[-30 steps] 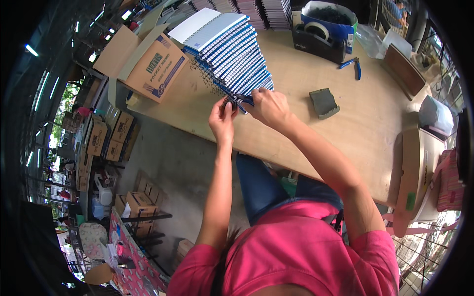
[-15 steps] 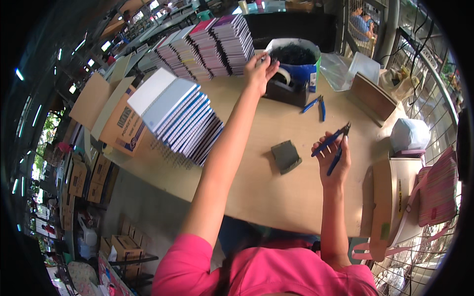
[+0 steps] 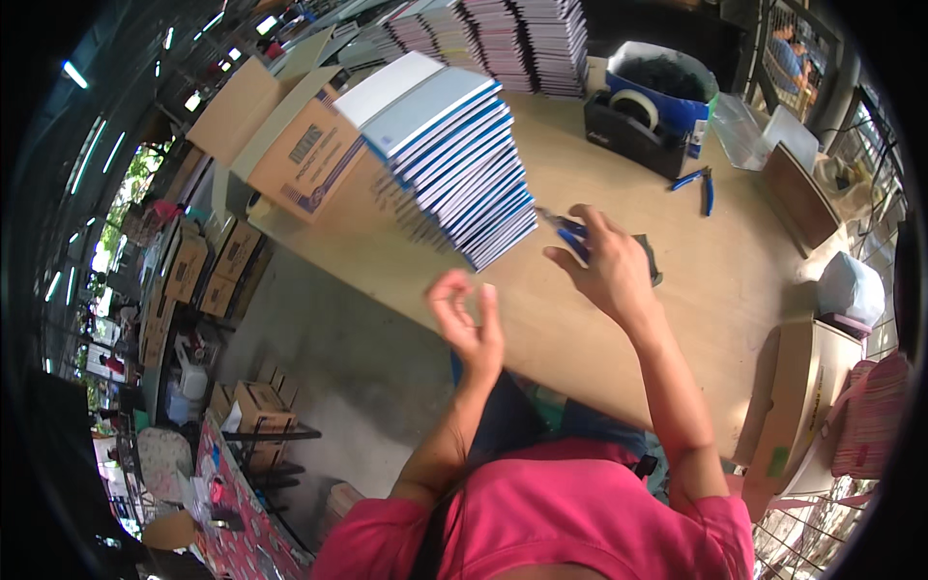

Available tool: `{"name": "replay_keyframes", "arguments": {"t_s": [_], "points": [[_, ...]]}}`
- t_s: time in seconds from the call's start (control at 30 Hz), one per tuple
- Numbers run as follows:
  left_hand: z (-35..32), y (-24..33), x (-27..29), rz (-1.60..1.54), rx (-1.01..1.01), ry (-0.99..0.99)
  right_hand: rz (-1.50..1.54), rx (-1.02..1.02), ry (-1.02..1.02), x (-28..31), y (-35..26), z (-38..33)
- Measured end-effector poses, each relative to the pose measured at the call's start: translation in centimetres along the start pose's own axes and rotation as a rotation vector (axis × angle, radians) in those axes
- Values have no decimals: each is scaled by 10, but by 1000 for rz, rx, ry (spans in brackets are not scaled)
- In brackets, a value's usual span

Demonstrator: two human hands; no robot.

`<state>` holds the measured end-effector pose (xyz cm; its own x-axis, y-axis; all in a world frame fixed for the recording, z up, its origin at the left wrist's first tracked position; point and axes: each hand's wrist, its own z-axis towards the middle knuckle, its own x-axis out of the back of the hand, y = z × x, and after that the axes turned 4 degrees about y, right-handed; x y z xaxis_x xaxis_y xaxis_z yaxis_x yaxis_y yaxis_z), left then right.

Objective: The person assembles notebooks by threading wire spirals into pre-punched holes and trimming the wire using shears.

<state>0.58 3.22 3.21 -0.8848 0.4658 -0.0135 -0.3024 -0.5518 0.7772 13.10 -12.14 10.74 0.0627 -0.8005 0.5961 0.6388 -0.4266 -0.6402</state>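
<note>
My left hand (image 3: 471,324) is above the table's near edge, just below the notebook stack. Its fingers are half curled, the thumb is apart from them, and nothing shows in it. My right hand (image 3: 617,266) reaches to the stack's right side, with blue-handled cutting pliers (image 3: 571,238) lying loosely between thumb and fingers. Their jaws point at the lower corner of the stack. The spiral-bound notebooks (image 3: 469,159) have grey-white covers and blue edges, and lean in a stepped pile. A small dark block (image 3: 649,257) is partly hidden behind my right hand.
An opened cardboard box (image 3: 300,159) stands left of the stack. At the back are more notebook piles (image 3: 498,43), a black tape dispenser (image 3: 633,135) and a blue bin (image 3: 691,108) of dark scraps. A second pair of pliers (image 3: 709,189) lies to the right, near a brown box (image 3: 801,198).
My left hand has drawn back from the bin to the near table edge. My right hand has moved left with the pliers, towards the stack. The view has shifted left.
</note>
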Motion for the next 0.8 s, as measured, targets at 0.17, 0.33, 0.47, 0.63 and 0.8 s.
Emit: {"name": "replay_keyframes", "arguments": {"t_s": [0.17, 0.33, 0.47, 0.63, 0.8], "points": [[61, -6, 40, -153, 277, -75, -222, 180, -29, -61, -30, 6], [78, -28, 32, -146, 289, -187, -320, 221, 24, -73, -40, 8], [81, -36, 25, -101, 248, -164, -363, 196, -15, -72, -37, 5], [81, -39, 22, -160, 272, -153, -359, 201, -22, -77, -35, 2], [80, -38, 22, -159, 257, -143, -332, 176, -95, -81, -39, 6]]}}
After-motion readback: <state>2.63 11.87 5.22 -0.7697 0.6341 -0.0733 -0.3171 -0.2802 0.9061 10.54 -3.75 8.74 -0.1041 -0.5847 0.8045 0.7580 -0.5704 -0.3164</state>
